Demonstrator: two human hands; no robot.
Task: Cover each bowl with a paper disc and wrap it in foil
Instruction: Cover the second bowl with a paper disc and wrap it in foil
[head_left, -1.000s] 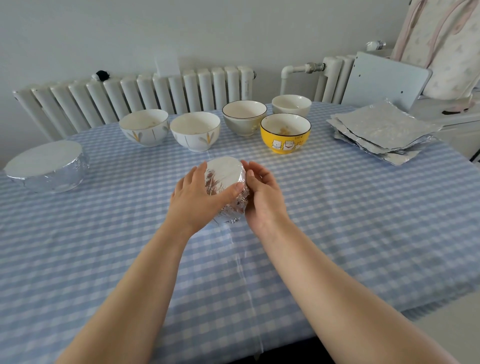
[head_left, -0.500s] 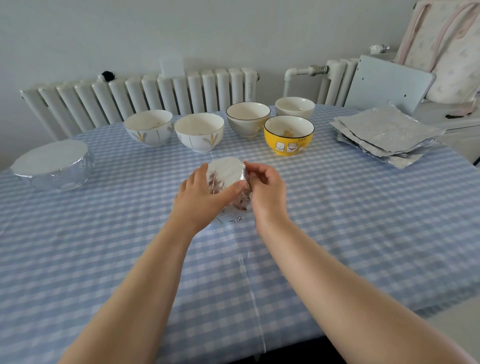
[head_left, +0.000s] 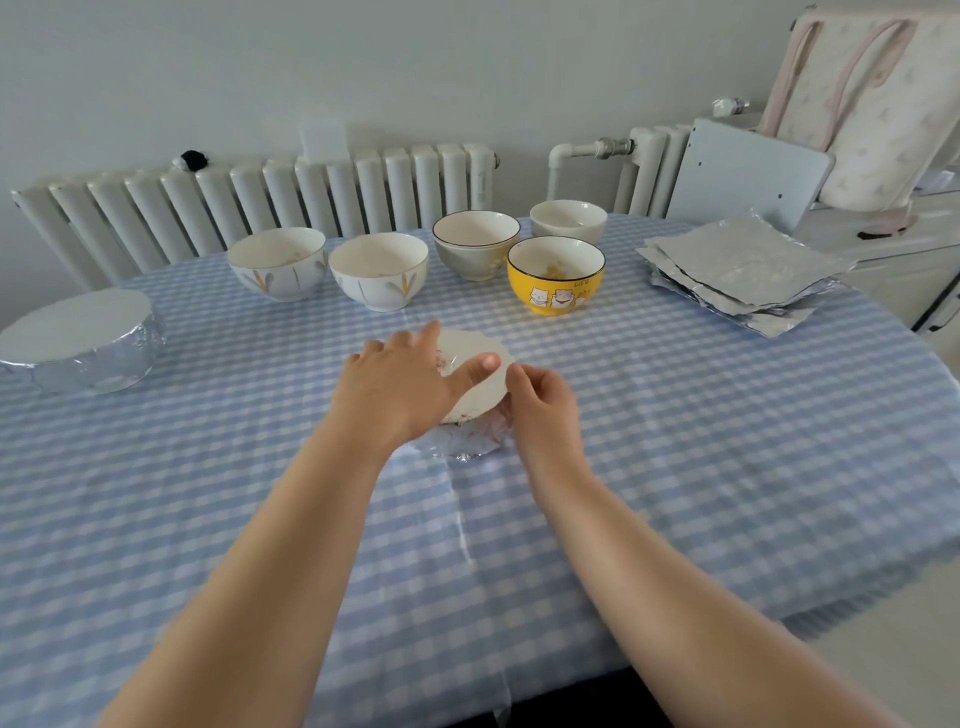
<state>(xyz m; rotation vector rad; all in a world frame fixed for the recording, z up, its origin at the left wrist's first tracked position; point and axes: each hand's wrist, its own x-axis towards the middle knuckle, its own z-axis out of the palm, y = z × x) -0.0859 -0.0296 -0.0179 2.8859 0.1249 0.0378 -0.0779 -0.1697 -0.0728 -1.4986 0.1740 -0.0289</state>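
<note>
A small bowl (head_left: 475, 441) wrapped in crinkled foil stands at the table's middle with a white paper disc (head_left: 485, 387) over its top. My left hand (head_left: 400, 387) lies flat on the disc, fingers spread and thumb stretched across the paper. My right hand (head_left: 543, 402) is at the bowl's right side, fingers curled and pinching the foil at the rim. Behind stand two white bowls with leaf marks (head_left: 278, 262) (head_left: 379, 275), a grey bowl (head_left: 475, 244), a yellow cat bowl (head_left: 556, 273) and a small white bowl (head_left: 569, 221), all uncovered.
A larger bowl (head_left: 83, 348), covered and foil-wrapped, sits at the table's left edge. A stack of foil sheets (head_left: 743, 270) lies at the back right. Radiators (head_left: 260, 197) line the wall behind the blue checked tablecloth (head_left: 675, 441). A white cabinet (head_left: 904, 260) stands to the right.
The tilted bowl has come down upright onto the table. My left hand moved from its side onto the paper disc; my right hand shifted to the rim's right edge.
</note>
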